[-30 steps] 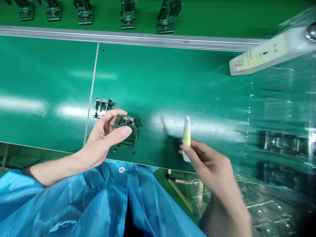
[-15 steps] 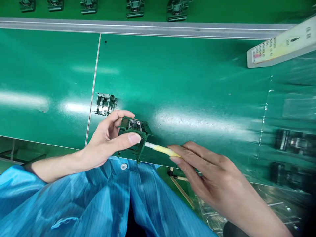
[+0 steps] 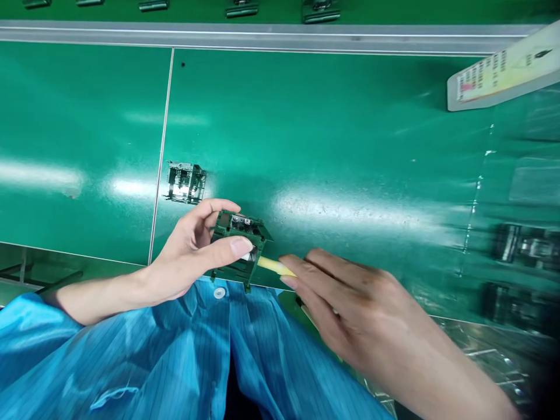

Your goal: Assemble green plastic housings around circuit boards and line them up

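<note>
Green plastic frames the small part that the left hand pinches between thumb and forefinger, lifted just above the near edge of the table. The right hand, its fingers closed in a pencil-like hold, grips a yellow-stemmed swab. The swab's white tip is pressed into the part's right side, beside the left thumb. By the look of it, the swabbing of this piece is under way and not finished; how much is already wiped cannot be told. A second part lies on the table just beyond the left hand, untouched. A row of parts sits past the grey rail. Blurred clear trays stand at the right.
</note>
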The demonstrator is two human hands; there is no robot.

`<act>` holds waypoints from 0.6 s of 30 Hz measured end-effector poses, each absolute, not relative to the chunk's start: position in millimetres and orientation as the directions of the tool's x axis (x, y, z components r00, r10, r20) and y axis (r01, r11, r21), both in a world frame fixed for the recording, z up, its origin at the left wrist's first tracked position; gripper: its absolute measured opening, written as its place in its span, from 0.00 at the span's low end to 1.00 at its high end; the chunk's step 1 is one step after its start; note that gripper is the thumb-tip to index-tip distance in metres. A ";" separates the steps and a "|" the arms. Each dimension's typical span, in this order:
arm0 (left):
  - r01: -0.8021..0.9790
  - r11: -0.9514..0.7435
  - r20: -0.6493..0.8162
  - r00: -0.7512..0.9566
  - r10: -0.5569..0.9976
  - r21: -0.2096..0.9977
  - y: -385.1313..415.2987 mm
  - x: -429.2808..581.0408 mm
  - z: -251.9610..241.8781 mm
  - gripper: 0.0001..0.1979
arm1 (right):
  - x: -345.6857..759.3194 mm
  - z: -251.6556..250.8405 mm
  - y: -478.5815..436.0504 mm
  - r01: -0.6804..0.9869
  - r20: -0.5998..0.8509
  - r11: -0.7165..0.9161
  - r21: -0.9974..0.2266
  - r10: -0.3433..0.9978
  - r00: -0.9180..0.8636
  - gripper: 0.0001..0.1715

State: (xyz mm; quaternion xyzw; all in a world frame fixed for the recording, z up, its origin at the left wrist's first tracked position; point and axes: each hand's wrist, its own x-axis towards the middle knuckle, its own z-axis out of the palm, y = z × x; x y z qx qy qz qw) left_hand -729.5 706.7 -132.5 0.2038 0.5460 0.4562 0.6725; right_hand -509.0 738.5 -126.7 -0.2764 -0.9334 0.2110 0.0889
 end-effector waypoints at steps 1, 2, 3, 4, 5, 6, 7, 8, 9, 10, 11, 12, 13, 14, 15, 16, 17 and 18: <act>-0.385 0.497 -0.543 -0.011 0.840 0.777 706.6 -728.9 -132.2 0.20 | -510.4 -126.5 738.8 0.480 0.052 0.757 -0.444 0.557 -0.829 0.17; -0.380 0.492 -0.536 -0.011 0.844 0.783 706.8 -728.3 -131.9 0.21 | -512.4 -126.7 739.0 0.484 0.053 0.754 -0.444 0.561 -0.826 0.18; -0.376 0.489 -0.531 -0.011 0.847 0.787 707.0 -727.8 -131.7 0.21 | -514.7 -127.3 739.1 0.490 0.050 0.748 -0.448 0.568 -0.822 0.18; -0.373 0.489 -0.530 -0.009 0.848 0.789 707.2 -727.3 -131.6 0.21 | -516.8 -128.5 739.2 0.495 0.042 0.739 -0.457 0.574 -0.818 0.19; -0.368 0.494 -0.534 -0.009 0.846 0.788 707.4 -727.0 -131.7 0.21 | -517.9 -130.1 739.4 0.499 0.030 0.728 -0.470 0.578 -0.816 0.20; -0.362 0.498 -0.538 -0.013 0.843 0.788 707.5 -727.1 -131.9 0.21 | -517.2 -132.1 739.7 0.500 0.019 0.715 -0.489 0.582 -0.813 0.20; -0.357 0.500 -0.541 -0.021 0.841 0.789 707.4 -727.4 -132.4 0.21 | -514.0 -134.3 740.4 0.500 0.012 0.700 -0.510 0.587 -0.810 0.19; -0.352 0.497 -0.541 -0.032 0.840 0.793 707.3 -728.1 -133.0 0.21 | -508.1 -136.8 741.6 0.493 0.027 0.692 -0.528 0.594 -0.804 0.18; -0.351 0.490 -0.538 -0.047 0.842 0.798 707.3 -729.0 -133.8 0.21 | -499.6 -139.5 743.2 0.485 0.061 0.690 -0.537 0.606 -0.793 0.17; -0.353 0.480 -0.533 -0.065 0.844 0.803 707.3 -730.0 -134.6 0.21 | -489.4 -142.6 745.4 0.487 0.099 0.687 -0.539 0.626 -0.774 0.16; -0.357 0.471 -0.529 -0.080 0.845 0.807 707.4 -731.0 -135.5 0.22 | -478.5 -146.0 747.9 0.500 0.129 0.674 -0.544 0.656 -0.744 0.15; -0.363 0.466 -0.527 -0.089 0.845 0.807 707.8 -731.7 -136.4 0.23 | -468.1 -149.7 750.6 0.527 0.134 0.642 -0.557 0.695 -0.706 0.15; -0.368 0.465 -0.529 -0.090 0.844 0.805 708.2 -732.0 -137.1 0.23 | -459.4 -153.6 753.1 0.563 0.120 0.598 -0.570 0.739 -0.663 0.16; -0.373 0.467 -0.531 -0.084 0.843 0.801 708.8 -731.8 -137.6 0.24 | -453.2 -157.4 755.0 0.615 0.089 0.547 -0.568 0.784 -0.615 0.16; -0.376 0.470 -0.532 -0.074 0.844 0.798 709.4 -731.2 -137.9 0.24 | -450.2 -160.7 756.0 0.676 0.060 0.500 -0.541 0.825 -0.562 0.17; -0.378 0.475 -0.532 -0.058 0.845 0.794 710.0 -730.3 -137.9 0.24 | -450.4 -163.3 755.7 0.734 0.061 0.470 -0.491 0.859 -0.509 0.18; -0.379 0.480 -0.533 -0.042 0.845 0.791 710.5 -729.2 -137.8 0.23 | -453.9 -164.9 754.1 0.779 0.090 0.451 -0.435 0.883 -0.461 0.20; -0.377 0.485 -0.535 -0.031 0.845 0.789 710.9 -728.0 -137.6 0.23 | -460.4 -165.7 751.1 0.799 0.135 0.442 -0.407 0.894 -0.426 0.25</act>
